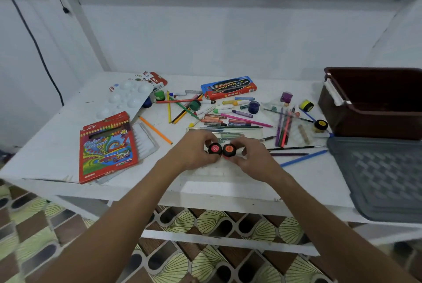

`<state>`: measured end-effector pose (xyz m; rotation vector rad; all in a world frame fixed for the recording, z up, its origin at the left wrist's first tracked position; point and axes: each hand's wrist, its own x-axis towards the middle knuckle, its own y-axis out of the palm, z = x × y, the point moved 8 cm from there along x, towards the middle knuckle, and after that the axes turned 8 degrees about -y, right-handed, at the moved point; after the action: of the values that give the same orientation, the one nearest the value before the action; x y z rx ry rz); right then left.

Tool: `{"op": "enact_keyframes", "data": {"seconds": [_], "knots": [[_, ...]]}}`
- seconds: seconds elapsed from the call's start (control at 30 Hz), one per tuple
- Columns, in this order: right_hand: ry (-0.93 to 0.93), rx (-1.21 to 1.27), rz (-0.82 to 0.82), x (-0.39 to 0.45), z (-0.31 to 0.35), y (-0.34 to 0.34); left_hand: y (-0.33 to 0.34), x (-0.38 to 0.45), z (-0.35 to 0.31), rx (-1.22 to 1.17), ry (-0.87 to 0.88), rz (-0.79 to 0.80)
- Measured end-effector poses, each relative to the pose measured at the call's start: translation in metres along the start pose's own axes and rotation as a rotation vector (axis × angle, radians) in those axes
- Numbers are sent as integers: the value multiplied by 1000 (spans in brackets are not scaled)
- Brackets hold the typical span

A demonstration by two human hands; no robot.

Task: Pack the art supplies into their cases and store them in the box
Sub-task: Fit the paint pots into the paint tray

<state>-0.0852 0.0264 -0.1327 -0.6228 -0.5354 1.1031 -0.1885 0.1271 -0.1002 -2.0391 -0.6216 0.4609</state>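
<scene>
Now, paint pots being packed | left hand (194, 153) pinches red-lidded pot (214, 148), right hand (252, 159) orange-lidded pot (228, 150), over clear tray (212, 172) | next, likely: seat both; brown box (374, 109) waits, far right.

Pretty even, soft light with a cool bluish cast, no harsh glare anywhere. Shadows are faint, just a soft one under the hands near the front edge of the white table (228, 188). Wide-angle lens bends the wall lines and table edges hard toward the corners. Overall a bit soft and smeary, small print unreadable.
</scene>
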Motion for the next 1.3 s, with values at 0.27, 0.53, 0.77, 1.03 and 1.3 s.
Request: {"op": "enact_keyframes", "data": {"seconds": [0.27,0.53,0.77,1.03,1.3], "knots": [[-14,-51,36,-5,-4,4,8,-1,0,100,-6,35],[-27,-84,-68,-5,-11,10,23,3,2,205,-1,43],[-96,-109,-81,-6,-2,9,27,4,7,175,0,-10],[-60,-230,-3,-5,-5,15,29,5,10,181,27,-16],[-151,-248,-34,42,33,2,-39,32,52,96,-129,-114]]}}
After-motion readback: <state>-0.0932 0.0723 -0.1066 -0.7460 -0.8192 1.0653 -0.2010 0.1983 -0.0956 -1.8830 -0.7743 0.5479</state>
